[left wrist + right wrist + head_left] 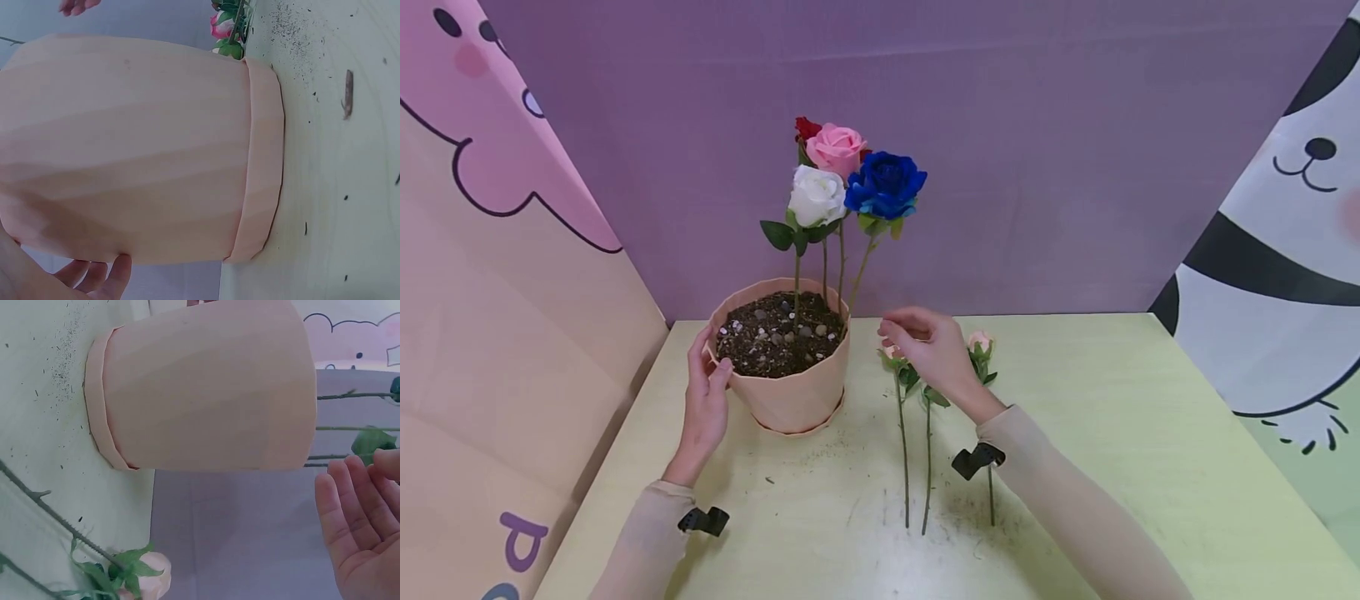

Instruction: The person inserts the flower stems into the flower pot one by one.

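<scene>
My left hand [706, 408] holds the peach flowerpot [797, 393] at its left side, thumb near the front rim; in the left wrist view the fingertips [119, 275] touch its outer wall. Dark soil [760, 346] with pebbles fills the pot. Standing in it are a white rose [817, 197], a blue rose [886, 185], a pink rose [837, 148] and a red flower [807, 128] partly hidden behind. My right hand [936, 350] hovers right of the pot, its fingers loosely bent and holding nothing. The right wrist view shows the bare palm [369, 550] beside the stems.
Below my right hand lie cut roses on the table [1075, 467]: a left stem [902, 450], a middle stem [928, 458] and a right pale pink rose [981, 340], partly covered by my forearm. Soil crumbs dot the tabletop. A purple backdrop [1037, 167] stands behind.
</scene>
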{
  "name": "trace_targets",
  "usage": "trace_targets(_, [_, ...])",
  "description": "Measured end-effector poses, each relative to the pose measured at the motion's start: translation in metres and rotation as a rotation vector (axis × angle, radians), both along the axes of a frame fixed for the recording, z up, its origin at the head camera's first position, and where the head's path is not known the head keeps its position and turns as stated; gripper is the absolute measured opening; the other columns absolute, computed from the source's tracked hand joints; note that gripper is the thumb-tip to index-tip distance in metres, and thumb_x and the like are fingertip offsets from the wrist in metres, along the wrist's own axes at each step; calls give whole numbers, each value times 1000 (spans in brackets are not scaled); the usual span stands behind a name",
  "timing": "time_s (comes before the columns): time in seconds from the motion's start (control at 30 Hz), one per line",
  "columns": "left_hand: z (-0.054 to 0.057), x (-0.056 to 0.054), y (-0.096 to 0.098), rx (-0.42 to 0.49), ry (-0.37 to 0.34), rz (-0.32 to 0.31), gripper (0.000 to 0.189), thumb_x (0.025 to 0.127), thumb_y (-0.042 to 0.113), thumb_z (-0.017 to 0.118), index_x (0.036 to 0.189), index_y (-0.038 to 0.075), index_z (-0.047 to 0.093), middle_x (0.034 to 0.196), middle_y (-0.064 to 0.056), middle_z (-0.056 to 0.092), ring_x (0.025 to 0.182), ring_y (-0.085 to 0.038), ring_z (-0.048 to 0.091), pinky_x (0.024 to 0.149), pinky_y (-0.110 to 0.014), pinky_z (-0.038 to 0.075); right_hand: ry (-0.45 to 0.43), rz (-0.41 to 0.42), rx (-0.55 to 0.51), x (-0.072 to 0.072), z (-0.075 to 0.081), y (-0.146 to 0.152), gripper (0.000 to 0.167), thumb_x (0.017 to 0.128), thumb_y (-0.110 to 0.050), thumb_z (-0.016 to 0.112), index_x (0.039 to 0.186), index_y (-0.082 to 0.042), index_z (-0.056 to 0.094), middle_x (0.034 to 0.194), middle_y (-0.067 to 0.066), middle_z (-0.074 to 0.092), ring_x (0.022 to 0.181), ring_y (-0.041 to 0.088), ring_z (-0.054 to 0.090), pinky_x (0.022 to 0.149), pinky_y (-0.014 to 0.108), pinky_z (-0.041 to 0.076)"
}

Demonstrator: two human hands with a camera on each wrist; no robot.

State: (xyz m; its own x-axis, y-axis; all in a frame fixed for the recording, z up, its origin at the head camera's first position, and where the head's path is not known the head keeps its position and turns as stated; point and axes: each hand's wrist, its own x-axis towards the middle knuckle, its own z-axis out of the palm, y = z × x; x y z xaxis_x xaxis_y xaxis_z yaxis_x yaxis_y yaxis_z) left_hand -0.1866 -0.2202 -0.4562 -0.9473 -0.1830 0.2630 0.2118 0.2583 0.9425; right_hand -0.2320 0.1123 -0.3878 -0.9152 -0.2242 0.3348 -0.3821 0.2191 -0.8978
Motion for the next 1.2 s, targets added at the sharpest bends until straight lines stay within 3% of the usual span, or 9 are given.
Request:
trace_targets(0.23, [0, -2, 2, 35, 4, 0, 61, 114, 23, 35, 171, 27, 15, 167, -22, 33, 140, -34, 46, 108, -32, 41, -40, -42, -9, 4, -11, 20, 24, 105, -17, 69, 120, 1, 75, 112, 22, 79, 89, 15, 78, 76, 31, 65])
trace_targets(0.43, [0, -2, 5, 43, 7, -1, 61, 115, 30, 35, 172, 30, 13, 171, -18, 27, 146, -37, 42, 115, -54, 38, -62, -75, -20, 5, -21, 37, 24, 105, -16, 68, 121, 1, 74, 112, 23, 79, 95, 29, 79, 76, 31, 65])
trace_targets(0.57, [0, -1, 5, 51, 4, -3, 62, 114, 31, 35, 171, 30, 11, 173, -18, 24, 150, -40, 38, 117, -62, 35, -71, -93, 9, 6, -27, 47, 27, 106, -18, 67, 122, 2, 73, 113, 24, 78, 93, 22, 79, 79, 40, 65])
trace_targets(0.63, [1, -2, 4, 58, -3, -4, 63, 113, 30, 35, 171, 30, 11, 172, -20, 25, 150, -39, 39, 117, -60, 36, -72, -105, 21, 7, -29, 52, 29, 106, -19, 67, 123, 4, 73, 114, 25, 78, 90, 14, 78, 80, 42, 65])
trace_targets(0.8, [1, -3, 2, 66, -21, -5, 63, 113, 28, 35, 171, 30, 12, 168, -22, 30, 147, -38, 42, 110, -45, 39, -104, -123, 8, 11, -32, 62, 31, 106, -19, 66, 126, 5, 71, 116, 30, 75, 87, 2, 75, 78, 30, 65])
trace_targets(1.0, [1, -2, 2, 66, -17, -3, 62, 113, 26, 34, 171, 30, 12, 168, -22, 30, 147, -37, 42, 112, -47, 39, -133, -140, 13, 14, -37, 76, 32, 107, -22, 67, 126, 3, 71, 119, 26, 76, 93, 11, 78, 79, 28, 64])
trace_targets(1.2, [-1, -2, 2, 66, -18, -5, 62, 113, 28, 35, 171, 31, 12, 168, -21, 29, 146, -37, 43, 110, -44, 39, -171, -161, 4, 19, -48, 92, 35, 107, -23, 67, 128, 4, 70, 121, 27, 75, 91, 4, 76, 80, 29, 64])
